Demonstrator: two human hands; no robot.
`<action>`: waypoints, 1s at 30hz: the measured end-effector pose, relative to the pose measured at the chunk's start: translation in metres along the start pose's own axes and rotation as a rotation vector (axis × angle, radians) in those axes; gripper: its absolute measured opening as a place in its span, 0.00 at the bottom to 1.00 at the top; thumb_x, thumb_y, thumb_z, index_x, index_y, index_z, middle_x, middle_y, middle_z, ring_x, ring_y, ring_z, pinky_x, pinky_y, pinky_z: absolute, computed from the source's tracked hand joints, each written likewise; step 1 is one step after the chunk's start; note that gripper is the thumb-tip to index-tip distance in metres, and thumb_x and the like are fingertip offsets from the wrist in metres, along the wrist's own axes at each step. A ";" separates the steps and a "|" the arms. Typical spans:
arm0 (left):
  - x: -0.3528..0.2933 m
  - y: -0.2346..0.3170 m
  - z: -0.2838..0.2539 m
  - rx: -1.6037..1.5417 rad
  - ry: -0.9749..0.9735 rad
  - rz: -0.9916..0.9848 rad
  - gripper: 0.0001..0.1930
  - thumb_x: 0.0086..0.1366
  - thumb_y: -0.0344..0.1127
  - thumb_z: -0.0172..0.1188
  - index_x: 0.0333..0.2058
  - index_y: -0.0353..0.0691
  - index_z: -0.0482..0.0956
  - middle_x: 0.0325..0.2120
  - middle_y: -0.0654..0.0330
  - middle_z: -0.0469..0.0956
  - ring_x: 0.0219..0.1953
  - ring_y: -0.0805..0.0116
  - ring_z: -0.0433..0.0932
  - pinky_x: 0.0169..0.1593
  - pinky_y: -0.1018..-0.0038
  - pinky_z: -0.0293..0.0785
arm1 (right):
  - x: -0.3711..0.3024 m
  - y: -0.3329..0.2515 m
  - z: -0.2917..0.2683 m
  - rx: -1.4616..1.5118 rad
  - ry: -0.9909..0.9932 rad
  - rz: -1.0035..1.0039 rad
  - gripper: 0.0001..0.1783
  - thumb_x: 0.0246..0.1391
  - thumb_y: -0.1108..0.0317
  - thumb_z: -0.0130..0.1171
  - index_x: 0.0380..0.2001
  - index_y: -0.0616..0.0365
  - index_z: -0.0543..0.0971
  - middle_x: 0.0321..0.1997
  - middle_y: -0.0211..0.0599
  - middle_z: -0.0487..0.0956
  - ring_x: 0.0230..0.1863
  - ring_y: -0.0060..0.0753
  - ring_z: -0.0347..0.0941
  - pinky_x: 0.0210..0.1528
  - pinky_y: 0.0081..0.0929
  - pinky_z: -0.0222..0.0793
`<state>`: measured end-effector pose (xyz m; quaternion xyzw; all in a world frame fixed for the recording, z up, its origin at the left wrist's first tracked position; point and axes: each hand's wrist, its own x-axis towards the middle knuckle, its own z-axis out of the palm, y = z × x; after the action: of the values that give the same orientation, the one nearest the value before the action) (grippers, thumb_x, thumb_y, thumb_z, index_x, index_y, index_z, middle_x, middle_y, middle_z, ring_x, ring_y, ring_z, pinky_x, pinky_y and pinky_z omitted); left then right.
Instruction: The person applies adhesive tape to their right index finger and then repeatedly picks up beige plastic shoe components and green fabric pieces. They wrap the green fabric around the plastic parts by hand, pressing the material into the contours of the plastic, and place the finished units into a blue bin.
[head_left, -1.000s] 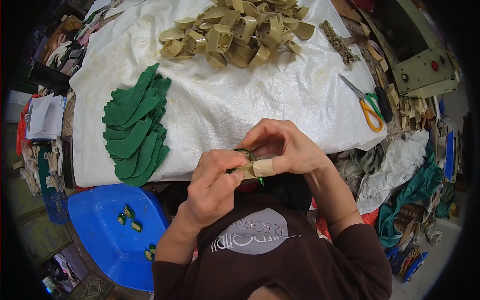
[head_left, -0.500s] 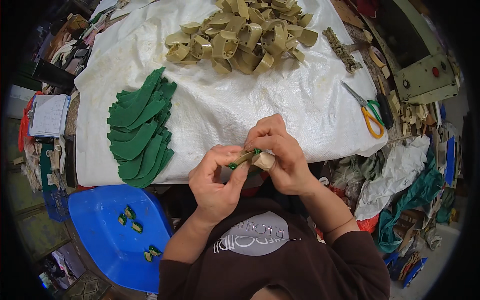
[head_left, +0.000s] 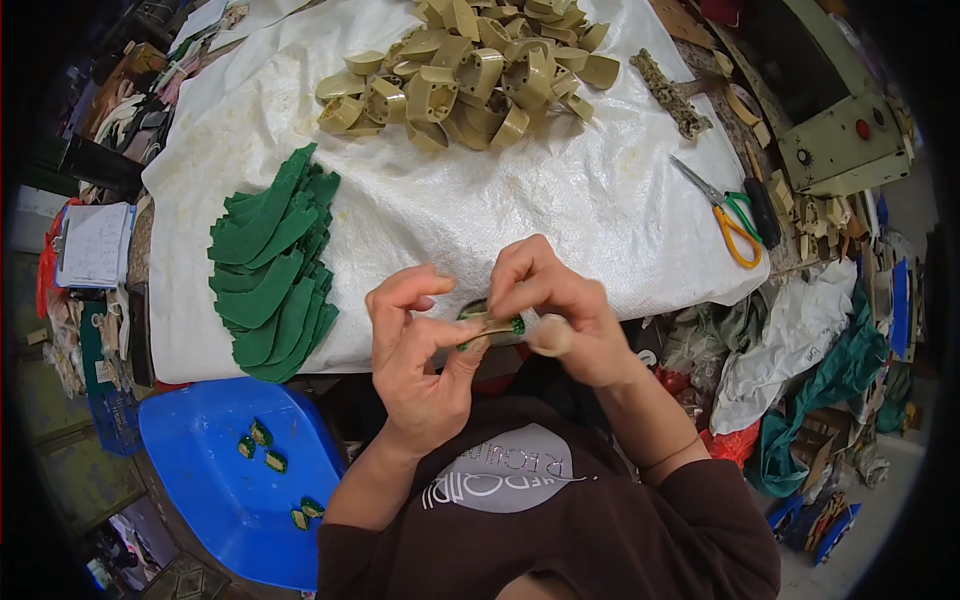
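Above my lap, at the table's near edge, a small olive shoe heel with green material folded over its edges is held between my hands. My left hand pinches its left end between thumb and fingers, the index finger now raised. My right hand has its bent fingertips closed on the heel's upper edge. A pale tan wrap, blurred, shows at the right thumb. To the left lies a stack of curved green cover pieces. Farther off is a heap of bare olive heels.
A white woven sheet covers the table. Scissors with orange and green handles lie at its right. A blue tub at lower left holds several green-covered heels. A crusted stick lies at the far right.
The heel has turned in my hands. My left index finger has lifted away from it, and my right thumb has swung down and right. The view has shifted slightly.
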<state>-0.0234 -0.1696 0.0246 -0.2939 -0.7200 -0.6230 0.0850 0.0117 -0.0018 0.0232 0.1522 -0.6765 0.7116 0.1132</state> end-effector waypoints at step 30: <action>-0.009 0.014 0.027 -0.559 -0.180 -0.394 0.40 0.66 0.63 0.36 0.61 0.33 0.47 0.51 0.49 0.61 0.50 0.64 0.69 0.46 0.72 0.72 | 0.013 0.002 0.001 0.306 -0.195 0.294 0.10 0.57 0.64 0.51 0.34 0.60 0.75 0.44 0.36 0.70 0.37 0.24 0.71 0.28 0.16 0.71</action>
<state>-0.0019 -0.1461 0.0268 -0.2151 -0.5689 -0.7721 -0.1842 -0.0014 -0.0035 0.0259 0.1355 -0.5831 0.7968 -0.0819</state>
